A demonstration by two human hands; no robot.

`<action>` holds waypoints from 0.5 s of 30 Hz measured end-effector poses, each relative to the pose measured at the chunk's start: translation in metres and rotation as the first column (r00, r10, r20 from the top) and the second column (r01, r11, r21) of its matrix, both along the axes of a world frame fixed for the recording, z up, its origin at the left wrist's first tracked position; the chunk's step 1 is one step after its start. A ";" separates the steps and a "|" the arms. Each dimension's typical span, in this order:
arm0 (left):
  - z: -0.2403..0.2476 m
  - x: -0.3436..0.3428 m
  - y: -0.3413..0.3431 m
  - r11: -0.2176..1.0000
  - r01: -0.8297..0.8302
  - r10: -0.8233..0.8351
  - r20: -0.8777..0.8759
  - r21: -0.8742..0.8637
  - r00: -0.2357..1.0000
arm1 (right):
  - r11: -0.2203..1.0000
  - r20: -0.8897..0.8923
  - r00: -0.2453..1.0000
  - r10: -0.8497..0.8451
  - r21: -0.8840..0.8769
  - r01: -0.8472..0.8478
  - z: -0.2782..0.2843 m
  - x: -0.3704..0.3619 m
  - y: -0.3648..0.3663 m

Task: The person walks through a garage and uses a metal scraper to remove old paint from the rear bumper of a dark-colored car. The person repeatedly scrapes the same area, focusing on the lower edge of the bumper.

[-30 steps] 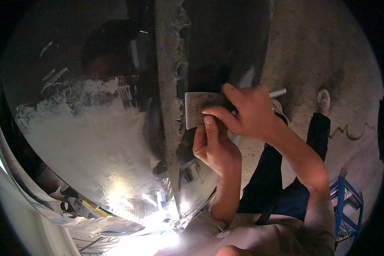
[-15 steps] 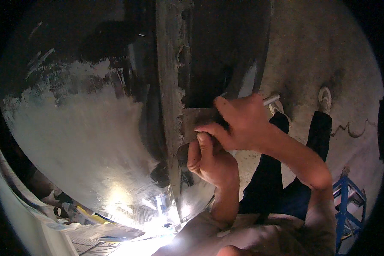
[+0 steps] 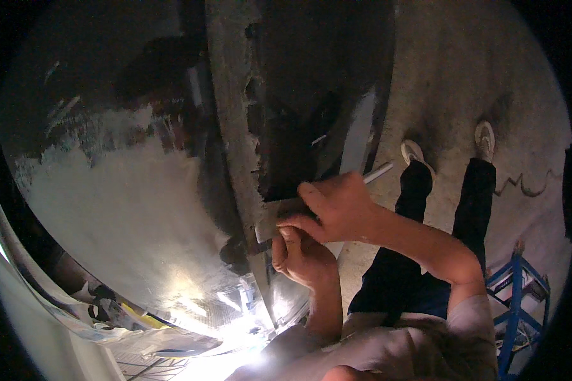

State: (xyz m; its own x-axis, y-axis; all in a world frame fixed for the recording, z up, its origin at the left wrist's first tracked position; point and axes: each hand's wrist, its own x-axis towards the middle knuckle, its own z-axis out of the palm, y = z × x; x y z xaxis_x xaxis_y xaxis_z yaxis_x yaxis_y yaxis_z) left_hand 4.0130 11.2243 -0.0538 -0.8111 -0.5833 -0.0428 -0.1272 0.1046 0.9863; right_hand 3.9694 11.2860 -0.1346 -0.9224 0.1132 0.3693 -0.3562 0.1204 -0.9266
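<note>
A flat, wide-bladed scraper (image 3: 274, 211) lies against a grey band (image 3: 232, 114) that runs down a large curved dark panel (image 3: 311, 76). My right hand (image 3: 340, 206) is closed round the scraper, and a pale rod-like end (image 3: 379, 172) sticks out behind that hand. Just below, my left hand (image 3: 305, 259) is closed, its thumb and finger pinched at the blade's lower side beside my right fingertips. Whether the left fingers grip the blade itself is partly hidden. The band's right edge is ragged, with several chipped spots above the blade.
To the left the panel carries a smeared light-grey patch (image 3: 121, 190). A bright light (image 3: 248, 346) glares at the bottom. Crumpled plastic sheeting (image 3: 152, 343) lines the lower left. A blue metal frame (image 3: 518, 305) stands at the lower right on the concrete floor (image 3: 445, 70).
Both hands and the scraper have moved down and slightly left along the grey band. The panel also sits further left in view. The grip looks the same.
</note>
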 end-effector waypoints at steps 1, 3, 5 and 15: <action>0.001 0.002 0.000 0.999 0.035 -0.035 -0.012 0.032 0.999 | 1.000 0.002 1.000 -0.020 -0.007 0.020 0.001 0.002 -0.003; 0.002 0.005 -0.001 1.000 -0.007 0.007 0.009 0.029 1.000 | 0.998 0.056 0.998 0.016 -0.057 -0.013 0.002 0.005 -0.004; 0.000 0.007 -0.002 0.999 -0.001 0.000 0.020 0.047 1.000 | 0.998 0.103 0.993 0.050 -0.042 -0.046 -0.001 0.007 0.002; -0.026 -0.039 0.030 0.985 0.171 -0.171 0.057 0.008 0.984 | 0.992 0.264 0.959 -0.101 -0.046 0.116 -0.019 -0.021 0.056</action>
